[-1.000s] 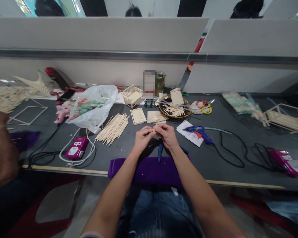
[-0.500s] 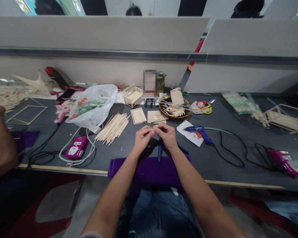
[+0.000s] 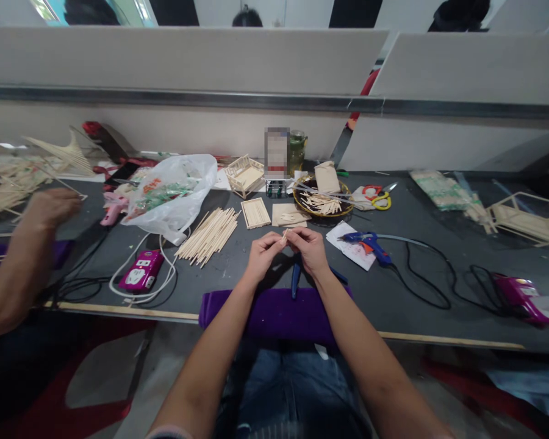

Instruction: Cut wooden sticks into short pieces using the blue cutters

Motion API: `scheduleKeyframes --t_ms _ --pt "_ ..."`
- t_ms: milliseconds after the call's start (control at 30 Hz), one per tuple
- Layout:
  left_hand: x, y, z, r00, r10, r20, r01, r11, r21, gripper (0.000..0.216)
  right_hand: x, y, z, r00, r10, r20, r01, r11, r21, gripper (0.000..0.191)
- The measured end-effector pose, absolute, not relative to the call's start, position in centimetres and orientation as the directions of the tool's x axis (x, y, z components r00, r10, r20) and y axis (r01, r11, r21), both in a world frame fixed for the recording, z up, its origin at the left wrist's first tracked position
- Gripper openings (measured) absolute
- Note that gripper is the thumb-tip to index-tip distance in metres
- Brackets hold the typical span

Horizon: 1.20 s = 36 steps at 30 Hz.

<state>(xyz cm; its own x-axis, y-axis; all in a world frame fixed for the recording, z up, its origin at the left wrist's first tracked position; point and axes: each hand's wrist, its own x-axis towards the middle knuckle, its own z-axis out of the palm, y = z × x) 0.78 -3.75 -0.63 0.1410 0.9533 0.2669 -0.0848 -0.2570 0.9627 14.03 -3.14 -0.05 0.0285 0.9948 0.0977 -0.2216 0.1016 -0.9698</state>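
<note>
My left hand (image 3: 264,251) and my right hand (image 3: 308,247) meet fingertip to fingertip above the dark table. Both are closed in a pinch on a short, pale wooden stick (image 3: 285,233), whose far end shows between the fingers. Blue-handled pliers (image 3: 295,280) lie under my hands, partly hidden by my right wrist. Just beyond my fingers are a flat piece of board (image 3: 281,212) with small stick pieces on it and a small framed panel of sticks (image 3: 255,213). A purple cloth (image 3: 274,314) lies beneath my forearms at the table edge.
A pile of sticks (image 3: 208,238), a plastic bag (image 3: 174,192) and a magenta power box (image 3: 141,271) lie left. Rightward are a basket (image 3: 348,210), scissors (image 3: 380,198) and a blue glue gun (image 3: 368,241) with its cable. A co-worker's arm (image 3: 21,262) reaches in at far left.
My hands stay nearly in place; the stick between my fingers now stands more upright and shows more clearly. The co-worker's arm at the left has reached farther over the table.
</note>
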Motion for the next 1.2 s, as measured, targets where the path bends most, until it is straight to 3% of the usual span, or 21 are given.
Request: scheduleKeyframes --t_ms 300,467,667,800,967,1200 --pt "1.1 -3.7 -1.2 0.254 0.930 0.264 -0.124 -0.240 0.963 0.025 14.7 -2.4 -0.3 -0.133 0.977 -0.169 -0.460 -0.212 -0.862 0.019" --pt "1.0 -3.6 -1.1 0.217 0.923 0.318 -0.057 -0.313 0.948 0.021 14.8 -2.4 -0.3 -0.243 0.948 -0.206 -0.498 -0.304 -0.812 0.021" --pt "1.0 -3.7 -1.2 0.160 0.922 0.352 -0.023 -0.353 0.935 0.021 14.6 -2.6 -0.2 -0.240 0.952 -0.190 -0.497 -0.289 -0.818 0.024" --pt "1.0 -3.7 -1.2 0.139 0.916 0.377 -0.017 -0.378 0.926 0.021 14.3 -2.8 0.0 -0.156 0.982 -0.108 -0.450 -0.168 -0.877 0.026" --pt "1.0 -3.6 -1.0 0.104 0.915 0.391 -0.027 -0.390 0.920 0.021 14.2 -3.4 0.2 0.002 0.983 0.183 -0.262 0.178 -0.949 0.022" --pt "1.1 -3.5 -1.1 0.104 0.920 0.378 -0.043 -0.375 0.926 0.021 14.4 -4.0 0.5 0.081 0.885 0.459 0.084 0.453 -0.888 0.016"
